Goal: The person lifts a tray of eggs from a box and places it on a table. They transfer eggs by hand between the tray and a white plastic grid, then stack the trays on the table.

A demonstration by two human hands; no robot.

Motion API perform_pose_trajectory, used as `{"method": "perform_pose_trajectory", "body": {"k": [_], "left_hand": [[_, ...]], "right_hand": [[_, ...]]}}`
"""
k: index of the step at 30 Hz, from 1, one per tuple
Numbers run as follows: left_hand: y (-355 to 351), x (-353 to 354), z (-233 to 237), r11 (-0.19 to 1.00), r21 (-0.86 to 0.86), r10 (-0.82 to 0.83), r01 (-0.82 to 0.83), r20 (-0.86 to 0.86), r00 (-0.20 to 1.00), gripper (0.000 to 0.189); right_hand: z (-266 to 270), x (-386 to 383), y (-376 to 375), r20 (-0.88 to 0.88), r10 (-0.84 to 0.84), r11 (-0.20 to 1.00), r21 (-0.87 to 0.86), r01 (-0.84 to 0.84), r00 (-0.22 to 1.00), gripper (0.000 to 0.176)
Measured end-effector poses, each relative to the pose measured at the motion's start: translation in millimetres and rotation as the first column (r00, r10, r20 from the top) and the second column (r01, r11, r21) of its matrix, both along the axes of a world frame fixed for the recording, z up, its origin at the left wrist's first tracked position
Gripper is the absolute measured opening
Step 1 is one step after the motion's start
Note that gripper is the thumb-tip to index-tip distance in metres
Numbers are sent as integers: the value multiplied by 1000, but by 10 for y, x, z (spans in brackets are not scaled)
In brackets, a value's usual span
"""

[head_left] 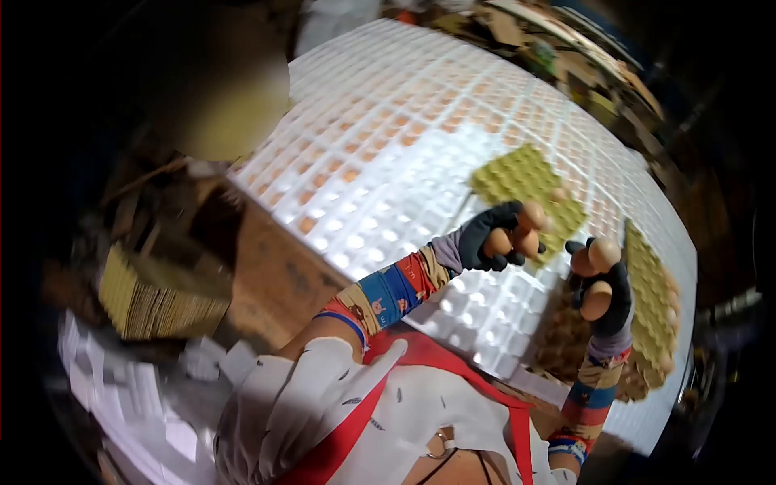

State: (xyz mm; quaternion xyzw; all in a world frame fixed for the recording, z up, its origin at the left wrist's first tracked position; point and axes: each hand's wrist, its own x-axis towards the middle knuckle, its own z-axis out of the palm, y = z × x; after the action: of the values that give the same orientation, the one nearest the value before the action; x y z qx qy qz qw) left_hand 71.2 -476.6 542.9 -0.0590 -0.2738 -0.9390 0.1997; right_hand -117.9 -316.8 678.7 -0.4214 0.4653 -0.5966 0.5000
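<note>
My left hand [489, 238], in a dark glove, is closed around several brown eggs [499, 242]. It is over the white pitted trays, beside a yellow-green egg tray [517, 174] with a few eggs at its near side. My right hand [610, 295], also gloved, grips several eggs [596, 301] near a second yellow-green egg tray [645, 283], which stands tilted with eggs along its right side. Below the hands, the white egg tray [477, 311] has bare pits. Brown eggs fill many pits of the white trays farther back.
A stack of yellow-green egg trays [162, 299] is at the left. White scraps [133, 396] lie at the lower left. Cardboard and debris [558, 56] are heaped beyond the far edge. A blurred round yellowish object [230, 113] covers part of the upper left.
</note>
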Motion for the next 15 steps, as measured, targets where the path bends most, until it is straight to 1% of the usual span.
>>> {"method": "perform_pose_trajectory", "body": {"k": [1,2,3,4,5,6,7,8,9,10,11,12,13,14,15], "left_hand": [[77,394,-64,990,-75,132,-119,192,973,52],[141,788,-129,967,-163,244,-195,380,892,48],[183,1194,-185,925,-301,340,-232,387,857,43],[129,1578,-199,820,-508,487,-262,380,786,41],[15,1929,-419,663,-694,616,-283,289,733,46],[-60,2237,-468,838,-445,544,-316,629,556,44],[-136,2524,-382,801,-497,596,-333,717,363,40],[-323,2789,-637,786,-444,591,-429,742,316,39],[-467,2898,-612,667,-645,692,-374,722,-10,44],[-618,2973,-670,549,-798,793,-251,591,-145,53],[-764,2980,-612,437,-870,862,230,331,-385,58],[-884,2938,-484,520,-800,827,300,382,-413,59],[-966,2913,-376,593,-718,789,365,427,-442,59],[-1033,2942,-431,577,-700,807,422,408,-427,57],[-1045,2989,-462,570,-747,806,341,428,-409,57]], "right_hand": [[-128,238,-123,-29,118,993,-4,-118,993,49],[-306,450,-253,-48,164,980,122,-157,985,49],[-537,624,-394,-72,196,956,236,-174,978,50],[-767,837,-548,-43,218,932,305,-195,975,44],[-889,1066,-715,-89,276,890,400,-219,957,42],[-1084,1248,-884,-86,357,849,445,-285,930,40],[-1173,1460,-1026,-85,413,810,489,-323,907,39],[-1303,1652,-1181,-119,459,807,470,-357,880,36],[-1330,1870,-1324,-213,480,816,463,-345,851,35],[-1308,2071,-1479,-345,522,810,488,-326,780,39],[-1438,2242,-1624,-607,452,890,354,-287,654,44],[-1568,2413,-1770,-826,294,951,202,-235,481,49],[-1535,2590,-1905,-880,268,956,195,-217,391,47],[-1570,2731,-2029,-915,239,965,189,-179,324,47],[-1632,2840,-2155,-946,209,973,177,-145,248,47]]}}
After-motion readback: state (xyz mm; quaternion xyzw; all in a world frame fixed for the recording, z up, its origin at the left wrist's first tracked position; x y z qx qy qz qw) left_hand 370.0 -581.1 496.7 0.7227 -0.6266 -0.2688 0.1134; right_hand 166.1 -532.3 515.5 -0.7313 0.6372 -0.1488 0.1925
